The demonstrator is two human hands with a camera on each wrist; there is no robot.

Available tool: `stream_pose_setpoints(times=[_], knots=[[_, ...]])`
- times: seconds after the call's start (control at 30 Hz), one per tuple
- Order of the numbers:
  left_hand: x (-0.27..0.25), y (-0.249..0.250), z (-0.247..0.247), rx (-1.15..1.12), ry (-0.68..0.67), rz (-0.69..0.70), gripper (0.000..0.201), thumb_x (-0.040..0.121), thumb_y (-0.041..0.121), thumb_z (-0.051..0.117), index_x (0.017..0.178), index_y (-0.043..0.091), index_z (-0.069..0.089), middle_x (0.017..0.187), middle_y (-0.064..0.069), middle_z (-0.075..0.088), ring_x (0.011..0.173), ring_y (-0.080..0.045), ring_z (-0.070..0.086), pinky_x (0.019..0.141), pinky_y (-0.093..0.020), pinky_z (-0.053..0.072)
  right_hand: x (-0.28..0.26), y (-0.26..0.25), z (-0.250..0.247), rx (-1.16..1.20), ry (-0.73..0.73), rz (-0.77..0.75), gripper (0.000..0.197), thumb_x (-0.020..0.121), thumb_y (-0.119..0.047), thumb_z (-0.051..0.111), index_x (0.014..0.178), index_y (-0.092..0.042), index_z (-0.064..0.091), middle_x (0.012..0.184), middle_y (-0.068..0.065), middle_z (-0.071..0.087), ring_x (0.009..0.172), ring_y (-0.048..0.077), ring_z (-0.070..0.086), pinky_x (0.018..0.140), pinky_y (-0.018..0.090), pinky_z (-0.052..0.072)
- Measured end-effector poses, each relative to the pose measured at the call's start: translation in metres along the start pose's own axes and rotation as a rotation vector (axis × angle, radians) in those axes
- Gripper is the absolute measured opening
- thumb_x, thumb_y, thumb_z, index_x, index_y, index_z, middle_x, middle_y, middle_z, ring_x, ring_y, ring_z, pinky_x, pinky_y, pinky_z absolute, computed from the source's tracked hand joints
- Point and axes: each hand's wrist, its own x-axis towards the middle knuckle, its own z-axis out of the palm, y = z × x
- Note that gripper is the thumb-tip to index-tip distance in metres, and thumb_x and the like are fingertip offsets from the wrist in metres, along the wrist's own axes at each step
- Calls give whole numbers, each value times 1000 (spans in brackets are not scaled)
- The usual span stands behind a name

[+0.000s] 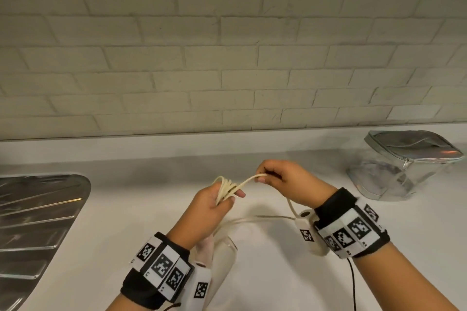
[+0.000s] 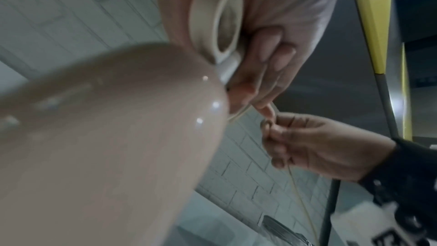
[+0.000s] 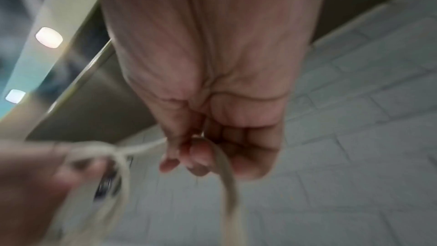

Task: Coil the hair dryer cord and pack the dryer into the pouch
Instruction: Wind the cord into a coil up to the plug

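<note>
The person's left hand [image 1: 214, 203] is closed around a small bundle of cream cord [image 1: 225, 188], several loops gathered against the palm with the fingers curled over them, and the right hand [image 1: 283, 179] pinches the running length of that same cord between thumb and fingertips, holding it taut just beside the bundle. From the right hand the cord drops to the white counter [image 1: 151, 209] and trails back toward the hair dryer [image 1: 222, 252], which lies low in front of the person, partly hidden under the left wrist; in the left wrist view its smooth pale body [image 2: 106, 128] fills the near frame. I'd say the coiling is under way but not finished, since a slack run is still on the counter. The cord looks thin, soft and springy, the sort that wants to uncoil the moment the grip loosens, so the bundle is best held across all its loops at once. The dryer looks hard-shelled and glossy, probably a bit slippery, and I'd take it by the body or handle instead of lifting it by the cord. The clear pouch [image 1: 401, 166] with a silvery zipped top stands well apart at the right, near the brick wall. I count one dryer, one cord, one pouch and two hands, plus a steel draining board [image 1: 38, 222] at the left.
</note>
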Motion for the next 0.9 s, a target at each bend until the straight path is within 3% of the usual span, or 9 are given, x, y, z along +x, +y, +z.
stream_pose_setpoints(times=[0.1,0.23,0.4,0.5,0.57,0.63,0.7,0.8,0.9], knots=[[3,-2,-9,-107,22,-63,28,88,4,45,77,20,64,43,7,42,38,-7,32,42,-20,32,-2,31,13,-183,34,99,19,94,-10,40,92,-14,59,69,-2,51,60,14,44,57,25,34],[7,-7,-23,-309,54,-111,18,75,9,42,67,18,55,36,5,34,31,-8,27,37,-22,33,-7,54,14,263,155,250,23,93,-6,45,81,-16,61,57,-2,47,46,6,44,51,17,39],[3,-9,-30,-394,-29,-127,10,72,9,40,70,13,50,42,-8,50,27,-10,26,34,-19,26,0,35,-11,452,438,123,19,86,-3,58,96,-14,70,49,-18,58,47,0,42,48,7,33],[0,-3,-25,-454,-170,-117,9,69,5,41,69,10,49,52,-15,59,26,-9,24,33,-17,30,10,22,-21,5,632,140,20,91,-19,51,99,-21,69,74,-16,62,72,6,49,58,22,36],[-2,0,-19,-481,-280,-114,13,66,0,39,67,9,48,58,-20,63,25,-8,21,32,-16,29,19,19,-16,-447,713,148,21,90,-12,47,100,-14,65,87,6,62,81,26,49,63,31,34],[-5,4,-16,-516,-373,-123,17,63,-2,37,68,9,49,62,-25,65,24,-8,19,32,-17,28,28,19,-5,-718,664,157,34,77,1,40,99,-9,64,92,19,62,81,37,52,65,39,37],[-8,6,-14,-550,-414,-125,20,62,-2,36,71,8,50,67,-30,66,23,-8,19,32,-17,30,33,23,10,-860,460,174,49,70,0,28,104,-10,62,99,20,61,87,39,54,73,43,41],[-8,3,-13,-597,-354,-111,23,63,0,36,79,7,51,70,-30,68,23,-9,24,37,-21,38,29,33,40,-860,18,249,46,81,0,33,124,-13,45,119,15,55,110,36,46,91,43,34],[-5,-4,-12,-647,-208,-67,28,65,4,38,89,4,52,76,-27,71,27,-15,38,49,-26,47,19,35,74,-737,-262,229,40,87,-5,32,126,-12,40,123,14,57,111,33,47,94,42,31]])
